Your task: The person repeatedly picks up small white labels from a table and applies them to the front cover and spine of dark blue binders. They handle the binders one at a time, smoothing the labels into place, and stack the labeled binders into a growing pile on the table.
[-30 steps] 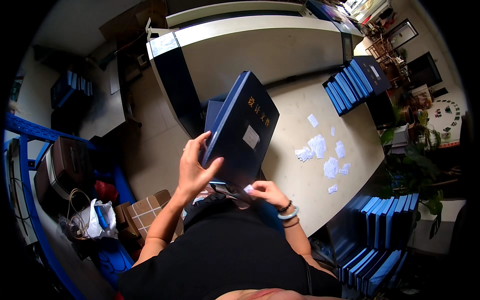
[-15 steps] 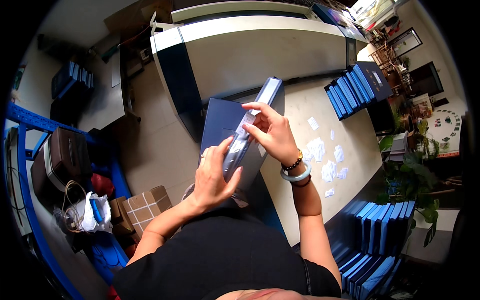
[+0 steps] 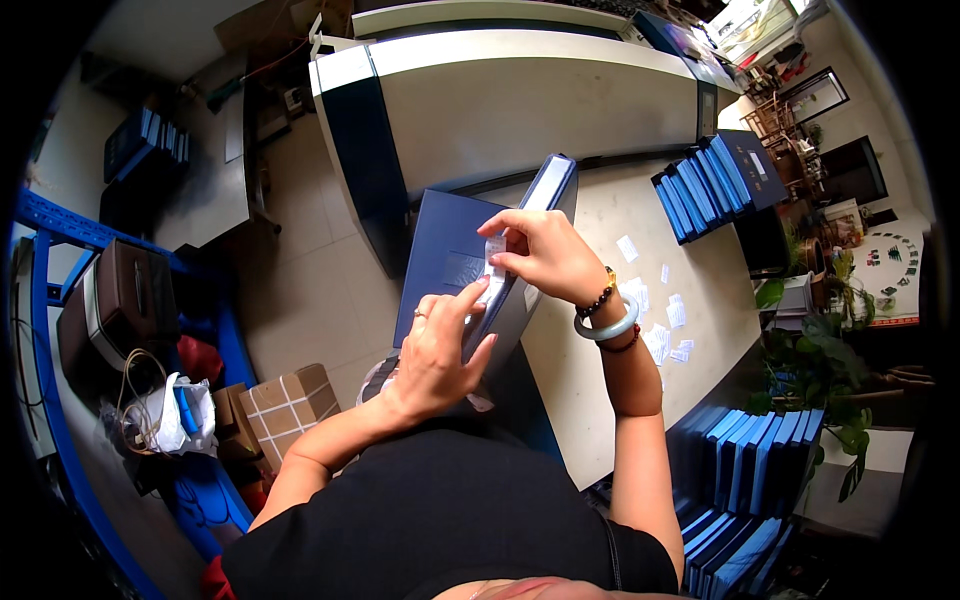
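Right hand (image 3: 545, 255) lowered, grip pinching white label (image 3: 493, 268), left hand (image 3: 435, 350) clasping binder (image 3: 515, 275)

Black top; right wrist: pale bangle (image 3: 612, 327), dark bead bracelets.

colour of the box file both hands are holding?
Dark blue box file, with a paler grey-blue spine; head view shows it best.

Lower end of the dark blue binder (image 3: 450, 255) hidden behind the left hand (image 3: 435, 355), white label strip (image 3: 494, 270) partly covered by the right hand (image 3: 545, 255) fingers (image 3: 505, 262), paper slips (image 3: 665, 325) on the surface (image 3: 590, 400) too small to read, blue folder stack (image 3: 740, 500) cut off by dark rim
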Tool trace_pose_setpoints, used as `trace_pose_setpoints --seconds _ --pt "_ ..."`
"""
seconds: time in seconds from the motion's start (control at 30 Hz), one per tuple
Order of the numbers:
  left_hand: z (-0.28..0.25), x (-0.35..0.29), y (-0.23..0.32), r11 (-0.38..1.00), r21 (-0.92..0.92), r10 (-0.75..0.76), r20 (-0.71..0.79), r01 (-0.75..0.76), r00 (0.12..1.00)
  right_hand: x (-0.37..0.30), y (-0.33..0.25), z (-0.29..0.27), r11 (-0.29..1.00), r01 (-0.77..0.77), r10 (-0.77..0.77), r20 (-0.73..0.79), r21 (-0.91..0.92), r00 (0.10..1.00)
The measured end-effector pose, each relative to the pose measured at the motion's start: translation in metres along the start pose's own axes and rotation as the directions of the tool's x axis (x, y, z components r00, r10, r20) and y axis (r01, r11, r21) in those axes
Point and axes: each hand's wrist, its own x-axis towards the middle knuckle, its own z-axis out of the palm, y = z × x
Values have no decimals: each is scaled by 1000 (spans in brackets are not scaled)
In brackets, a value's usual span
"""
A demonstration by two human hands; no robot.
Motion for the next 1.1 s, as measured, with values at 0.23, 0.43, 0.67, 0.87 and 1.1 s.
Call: trace_pose_setpoints --seconds 0.23,0.43,0.67,0.87,1.1 --pt "5 0 6 1000 -7 1 2 -1 1000 0 -5 -13 976 69 -66 26 -206 998" --pt "11 -3 10 1000 -21 -6 25 7 1000 -2 -5 -10 975 105 -89 90 -195 992" --pt "14 -5 11 998 -51 -34 47 36 998 -25 1 -9 978 -121 122 5 168 992" --pt "11 -3 13 1000 -9 -23 57 23 998 -46 1 9 975 -84 122 -183 207 976" --pt "12 -2 12 1000 -17 -23 59 24 998 -51 9 16 994 -40 79 -410 103 909"
